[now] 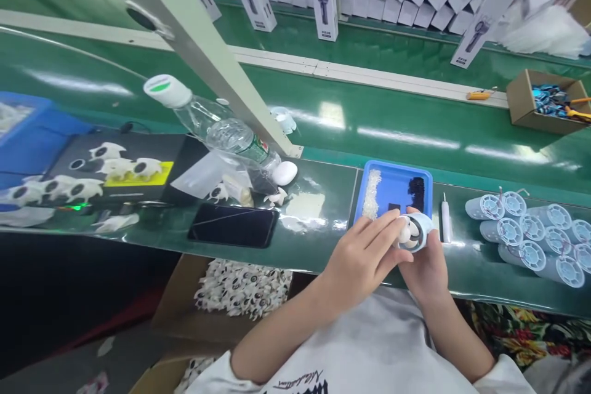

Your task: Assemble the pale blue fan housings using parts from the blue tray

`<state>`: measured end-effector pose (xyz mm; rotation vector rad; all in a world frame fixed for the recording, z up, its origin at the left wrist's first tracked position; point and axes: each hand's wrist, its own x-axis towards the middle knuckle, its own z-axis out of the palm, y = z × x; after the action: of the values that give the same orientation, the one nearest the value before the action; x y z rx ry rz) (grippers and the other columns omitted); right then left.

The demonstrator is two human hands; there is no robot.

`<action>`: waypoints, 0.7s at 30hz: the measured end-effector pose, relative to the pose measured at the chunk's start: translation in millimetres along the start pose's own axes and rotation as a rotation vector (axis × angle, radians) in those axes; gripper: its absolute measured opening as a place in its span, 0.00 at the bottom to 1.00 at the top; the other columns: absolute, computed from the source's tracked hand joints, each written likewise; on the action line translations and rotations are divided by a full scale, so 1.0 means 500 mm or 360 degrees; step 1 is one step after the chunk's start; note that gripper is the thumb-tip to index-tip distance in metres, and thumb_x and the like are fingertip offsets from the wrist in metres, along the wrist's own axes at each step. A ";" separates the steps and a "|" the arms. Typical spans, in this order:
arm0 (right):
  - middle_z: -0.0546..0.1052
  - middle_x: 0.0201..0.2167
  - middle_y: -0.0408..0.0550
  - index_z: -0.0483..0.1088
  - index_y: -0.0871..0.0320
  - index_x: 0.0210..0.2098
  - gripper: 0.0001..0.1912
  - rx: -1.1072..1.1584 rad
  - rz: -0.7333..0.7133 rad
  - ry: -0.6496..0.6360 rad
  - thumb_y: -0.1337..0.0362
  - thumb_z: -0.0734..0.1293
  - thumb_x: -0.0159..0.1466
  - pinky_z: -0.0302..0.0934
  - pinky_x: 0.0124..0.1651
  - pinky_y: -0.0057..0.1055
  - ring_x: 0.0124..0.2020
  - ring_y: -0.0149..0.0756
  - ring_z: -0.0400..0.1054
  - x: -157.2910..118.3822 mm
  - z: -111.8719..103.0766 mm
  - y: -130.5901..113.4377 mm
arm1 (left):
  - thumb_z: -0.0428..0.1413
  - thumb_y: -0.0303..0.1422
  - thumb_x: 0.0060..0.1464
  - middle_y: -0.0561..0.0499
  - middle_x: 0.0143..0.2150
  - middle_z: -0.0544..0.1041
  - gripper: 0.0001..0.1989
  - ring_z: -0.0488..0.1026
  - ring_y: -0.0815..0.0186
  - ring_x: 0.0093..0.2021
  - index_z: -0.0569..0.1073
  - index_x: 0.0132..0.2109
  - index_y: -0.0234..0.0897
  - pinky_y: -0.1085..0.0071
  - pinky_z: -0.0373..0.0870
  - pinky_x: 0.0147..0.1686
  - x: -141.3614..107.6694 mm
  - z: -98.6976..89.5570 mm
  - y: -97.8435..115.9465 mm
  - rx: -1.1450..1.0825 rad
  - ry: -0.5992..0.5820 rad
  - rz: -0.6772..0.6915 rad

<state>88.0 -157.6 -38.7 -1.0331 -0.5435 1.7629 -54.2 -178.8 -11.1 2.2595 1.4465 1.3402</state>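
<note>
My right hand [428, 268] is wrapped round a light blue fan housing [423, 223], its round open end turned toward my left hand. With the fingers pinched together, my left hand [360, 258] holds a white fan impeller [406, 231] at that opening. Whether the impeller sits inside the housing or only touches its rim I cannot tell, since fingers cover part of it. Just behind both hands lies a blue tray [390, 181] with small clear pieces on its left and black pieces on its right. A white pen-shaped tool [446, 220] lies right of the tray.
Several light blue housings [530, 231] lie at the right. A phone [233, 225], a plastic bottle [235, 135] and more impellers [115, 166] are on the left. Below the bench edge stands a cardboard box [178, 295] of white parts. A slanted metal post [198, 43] rises behind.
</note>
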 end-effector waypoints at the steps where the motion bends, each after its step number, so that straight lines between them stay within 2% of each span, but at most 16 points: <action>1: 0.79 0.35 0.44 0.74 0.51 0.47 0.28 0.0011 0.0011 -0.0007 0.42 0.74 0.53 0.68 0.35 0.30 0.33 0.35 0.72 0.002 0.002 0.001 | 0.52 0.38 0.66 0.37 0.53 0.77 0.20 0.76 0.56 0.51 0.64 0.60 0.34 0.63 0.74 0.45 -0.003 0.004 -0.002 -0.0030 0.0040 -0.0010; 4: 0.79 0.35 0.44 0.75 0.51 0.46 0.28 0.0068 0.0069 -0.0022 0.42 0.75 0.52 0.68 0.34 0.28 0.33 0.34 0.72 0.006 0.009 0.002 | 0.52 0.39 0.66 0.36 0.54 0.77 0.20 0.76 0.57 0.52 0.64 0.60 0.35 0.63 0.74 0.45 -0.011 0.014 -0.006 -0.0096 0.0115 -0.0073; 7: 0.80 0.36 0.43 0.75 0.51 0.45 0.27 0.0106 0.0101 -0.0036 0.43 0.75 0.52 0.69 0.33 0.28 0.33 0.34 0.72 0.009 0.016 0.001 | 0.50 0.40 0.67 0.35 0.57 0.74 0.20 0.75 0.55 0.54 0.64 0.61 0.35 0.61 0.75 0.46 -0.017 0.014 -0.012 -0.0028 0.0016 -0.0087; 9: 0.80 0.34 0.43 0.75 0.51 0.46 0.27 0.0101 0.0117 -0.0077 0.43 0.75 0.52 0.69 0.29 0.29 0.28 0.34 0.72 0.010 0.019 0.000 | 0.48 0.44 0.67 0.33 0.61 0.70 0.24 0.73 0.53 0.57 0.63 0.63 0.35 0.60 0.76 0.48 -0.023 0.010 -0.017 0.0033 -0.0072 -0.0057; 11: 0.80 0.32 0.43 0.74 0.51 0.47 0.27 0.0099 0.0145 -0.0131 0.43 0.74 0.53 0.67 0.26 0.29 0.24 0.34 0.70 0.012 0.021 0.000 | 0.47 0.46 0.66 0.31 0.63 0.68 0.26 0.72 0.53 0.58 0.61 0.64 0.35 0.60 0.77 0.49 -0.028 0.007 -0.020 0.0064 -0.0071 -0.0047; 13: 0.80 0.32 0.43 0.74 0.51 0.47 0.27 0.0115 0.0155 -0.0130 0.42 0.73 0.55 0.68 0.27 0.29 0.26 0.35 0.72 0.016 0.021 0.003 | 0.48 0.44 0.67 0.33 0.61 0.70 0.25 0.74 0.55 0.55 0.61 0.65 0.35 0.61 0.77 0.48 -0.031 0.007 -0.021 0.0102 -0.0067 -0.0009; 17: 0.81 0.38 0.47 0.76 0.53 0.44 0.26 0.0107 0.0131 0.0025 0.42 0.73 0.55 0.71 0.35 0.31 0.36 0.37 0.76 0.025 0.012 0.011 | 0.46 0.36 0.69 0.36 0.53 0.77 0.20 0.78 0.56 0.47 0.67 0.61 0.29 0.61 0.79 0.43 -0.030 0.022 -0.023 0.0219 -0.0131 0.0122; 19: 0.82 0.37 0.46 0.75 0.53 0.44 0.26 0.0063 0.0115 0.0048 0.42 0.73 0.55 0.70 0.31 0.30 0.32 0.36 0.75 0.030 0.005 0.016 | 0.46 0.36 0.69 0.38 0.53 0.78 0.19 0.78 0.58 0.49 0.69 0.58 0.28 0.63 0.78 0.44 -0.026 0.026 -0.029 0.0137 -0.0062 0.0122; 21: 0.80 0.31 0.43 0.75 0.51 0.45 0.26 -0.0001 0.0080 0.0001 0.41 0.71 0.56 0.66 0.24 0.28 0.24 0.33 0.71 0.034 -0.001 0.021 | 0.47 0.38 0.69 0.41 0.52 0.79 0.19 0.76 0.63 0.52 0.71 0.56 0.28 0.69 0.77 0.49 -0.024 0.022 -0.038 -0.0025 0.0027 0.0103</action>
<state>80.4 -146.4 -53.6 -1.0561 -0.5216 1.8062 -60.1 -174.9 -35.1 2.3094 1.3743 1.3877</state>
